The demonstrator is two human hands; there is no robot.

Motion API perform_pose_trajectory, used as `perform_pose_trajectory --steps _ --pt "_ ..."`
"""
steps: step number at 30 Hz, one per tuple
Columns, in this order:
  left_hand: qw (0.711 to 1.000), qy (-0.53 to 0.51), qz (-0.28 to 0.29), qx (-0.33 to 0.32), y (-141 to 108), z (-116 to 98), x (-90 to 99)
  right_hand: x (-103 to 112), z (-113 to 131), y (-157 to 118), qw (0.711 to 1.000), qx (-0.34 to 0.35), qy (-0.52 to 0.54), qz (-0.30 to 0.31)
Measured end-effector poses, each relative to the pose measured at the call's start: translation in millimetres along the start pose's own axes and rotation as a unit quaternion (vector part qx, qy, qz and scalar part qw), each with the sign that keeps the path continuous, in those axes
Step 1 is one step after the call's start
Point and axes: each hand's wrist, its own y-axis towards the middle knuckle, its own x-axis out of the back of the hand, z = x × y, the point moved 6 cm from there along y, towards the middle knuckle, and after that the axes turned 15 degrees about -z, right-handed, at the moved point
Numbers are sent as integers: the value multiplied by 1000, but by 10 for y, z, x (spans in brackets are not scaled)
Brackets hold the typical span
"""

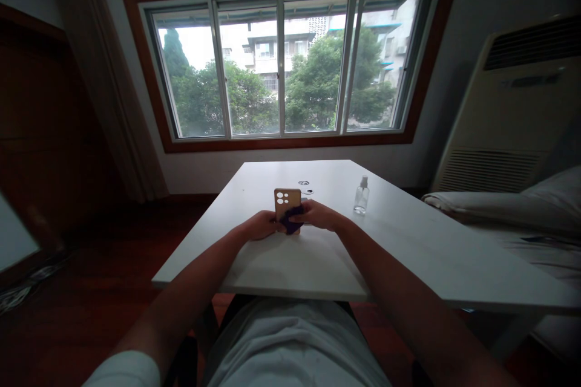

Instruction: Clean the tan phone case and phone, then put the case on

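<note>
A gold phone (285, 201) stands upright above the white table (408, 242), its back with the camera lenses facing me. My left hand (261, 225) grips its lower left side. My right hand (320, 215) presses a dark purple cloth (293, 221) against the phone's lower back. Both forearms rest over the table's near edge.
A small clear spray bottle (362, 196) stands on the table to the right of my hands. A few small dark items (305, 184) lie behind the phone. A bed with a pillow (521, 199) is at the right, beside a floor air conditioner (512, 109). A wide window (285, 66) is ahead.
</note>
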Motion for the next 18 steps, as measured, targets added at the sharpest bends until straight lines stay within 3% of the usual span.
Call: perform_pose_trajectory --steps 2,6,14,18 --pt "1000 0 4 -3 -1 -3 -6 -22 -39 10 1000 -3 -3 17" --pt "1000 8 0 0 -8 -44 5 34 -66 76 999 25 -11 -41" --pt "1000 2 -10 25 7 -47 17 58 -21 121 994 54 14 -97" --pt "1000 1 -6 15 2 -51 16 14 24 85 994 59 38 -84"
